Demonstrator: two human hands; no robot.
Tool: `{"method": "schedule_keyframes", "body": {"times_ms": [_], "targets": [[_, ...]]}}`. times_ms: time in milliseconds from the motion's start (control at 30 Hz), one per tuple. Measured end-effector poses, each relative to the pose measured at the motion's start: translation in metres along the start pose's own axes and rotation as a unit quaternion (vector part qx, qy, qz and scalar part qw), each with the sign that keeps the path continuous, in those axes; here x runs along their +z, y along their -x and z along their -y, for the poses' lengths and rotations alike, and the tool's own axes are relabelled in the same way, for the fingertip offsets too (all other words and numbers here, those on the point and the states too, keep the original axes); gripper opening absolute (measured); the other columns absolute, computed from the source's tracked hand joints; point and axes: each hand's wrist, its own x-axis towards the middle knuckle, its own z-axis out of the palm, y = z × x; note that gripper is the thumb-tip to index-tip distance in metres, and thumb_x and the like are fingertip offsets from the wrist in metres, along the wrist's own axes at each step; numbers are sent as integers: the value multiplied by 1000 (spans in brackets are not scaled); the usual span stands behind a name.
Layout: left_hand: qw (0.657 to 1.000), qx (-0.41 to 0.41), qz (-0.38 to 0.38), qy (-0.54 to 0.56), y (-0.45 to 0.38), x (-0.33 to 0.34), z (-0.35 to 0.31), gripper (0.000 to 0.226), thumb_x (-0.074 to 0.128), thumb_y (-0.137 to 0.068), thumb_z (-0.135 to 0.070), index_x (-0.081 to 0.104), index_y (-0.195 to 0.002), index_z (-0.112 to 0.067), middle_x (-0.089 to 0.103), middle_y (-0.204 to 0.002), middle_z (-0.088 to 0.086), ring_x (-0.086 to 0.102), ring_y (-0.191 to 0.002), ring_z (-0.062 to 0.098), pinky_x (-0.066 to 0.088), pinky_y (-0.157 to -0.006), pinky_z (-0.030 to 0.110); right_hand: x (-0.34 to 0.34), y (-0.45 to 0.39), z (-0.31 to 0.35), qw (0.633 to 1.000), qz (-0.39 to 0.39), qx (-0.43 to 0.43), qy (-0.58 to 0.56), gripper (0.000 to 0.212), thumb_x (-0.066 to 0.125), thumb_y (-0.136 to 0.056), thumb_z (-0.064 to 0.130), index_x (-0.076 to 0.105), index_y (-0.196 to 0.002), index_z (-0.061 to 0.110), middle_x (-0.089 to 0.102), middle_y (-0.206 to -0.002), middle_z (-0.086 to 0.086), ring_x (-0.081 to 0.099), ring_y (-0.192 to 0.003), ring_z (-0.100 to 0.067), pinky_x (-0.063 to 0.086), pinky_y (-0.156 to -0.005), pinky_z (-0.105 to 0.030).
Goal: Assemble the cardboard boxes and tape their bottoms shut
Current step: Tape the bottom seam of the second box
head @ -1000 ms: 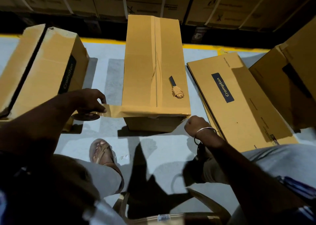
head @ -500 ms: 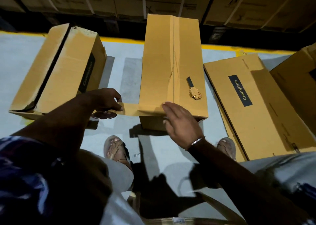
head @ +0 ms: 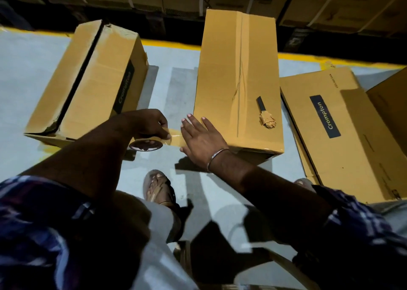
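Center frame, the box [head: 237, 80] stands on the grey floor [head: 33, 80] with a taped seam down its top. Left hand [head: 147, 124] grips the tape roll [head: 145, 145] just left of the box's near corner, and a strip of tape [head: 176, 138] runs from roll to box. Right hand [head: 202, 135] lies flat with fingers spread, pressing that strip onto the corner. A cutter [head: 265, 113] sits on the box's lower right. Another box [head: 92, 80] is at upper left, a flat one [head: 343, 131] at right.

head cam | worn on head | faces forward-down | close over hands | single view
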Motion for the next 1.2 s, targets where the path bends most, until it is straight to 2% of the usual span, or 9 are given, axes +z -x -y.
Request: {"method": "schedule_keyframes", "body": {"times_ms": [133,233,367,500,633,733,967,1067,1200], "targets": [[1000,9,-9,-1,-3,1,0,23,82,-89,-35,77,-92,-13,73,-97,10,64,-87,23,48,-73,31,-2,-3,-18,997,-33,-38,-58,77,58,-99,38,21,-162,14,22,-169,-11,17,-157,-27,20,-125,-46],[1000,3,-6,1,-4,3,2,27,83,-89,-35,78,-94,-9,73,-95,10,63,-85,23,47,-70,31,-1,5,-37,994,-74,-36,-72,86,78,-81,17,36,-156,8,43,-156,-17,41,-143,-36,41,-110,-46],[1000,7,-12,15,-5,2,8,26,84,-87,-37,78,-86,-12,75,-88,12,71,-89,31,50,-71,33,6,28,-57,990,-112,-32,-81,95,75,-73,-9,34,-156,13,43,-150,-18,42,-135,-36,52,-98,-44],[1000,9,-18,4,-3,1,8,28,83,-88,-38,77,-86,-11,73,-83,10,67,-82,26,50,-72,35,-7,65,-96,980,-123,2,-155,76,75,-85,27,41,-152,19,46,-146,-10,43,-132,-29,45,-103,-42],[1000,4,-16,-1,-1,-1,7,20,82,-88,-39,75,-86,-20,73,-91,6,68,-88,23,50,-70,33,-13,83,-136,914,-240,254,-207,39,64,-93,37,61,-125,15,59,-121,-11,52,-113,-30,48,-88,-42],[1000,-2,-20,5,-1,-2,9,17,85,-86,-38,74,-86,-24,75,-93,8,71,-88,24,53,-70,32,-4,81,-153,895,-141,372,-202,49,71,-90,44,55,-122,10,56,-120,-17,52,-114,-37,44,-88,-41],[998,23,-58,20,4,-4,13,26,88,-83,-31,67,-98,-27,66,-90,-2,64,-77,16,48,-64,30,-5,71,-163,896,-92,399,-171,21,62,-97,19,60,-113,6,65,-108,-20,64,-99,-40,44,-75,-35],[999,20,-42,3,3,-5,14,18,87,-84,-35,70,-89,-29,69,-88,-1,64,-76,14,47,-65,29,-17,74,-156,885,-105,400,-214,20,67,-95,27,68,-105,9,69,-101,-17,66,-92,-36,46,-72,-33],[999,17,-27,6,4,-5,14,12,81,-90,-38,73,-87,-29,70,-90,-1,65,-80,15,47,-66,29,-38,76,-95,876,-152,334,-312,20,70,-91,34,60,-78,22,66,-78,-10,64,-81,-32,33,-65,-27]]}}
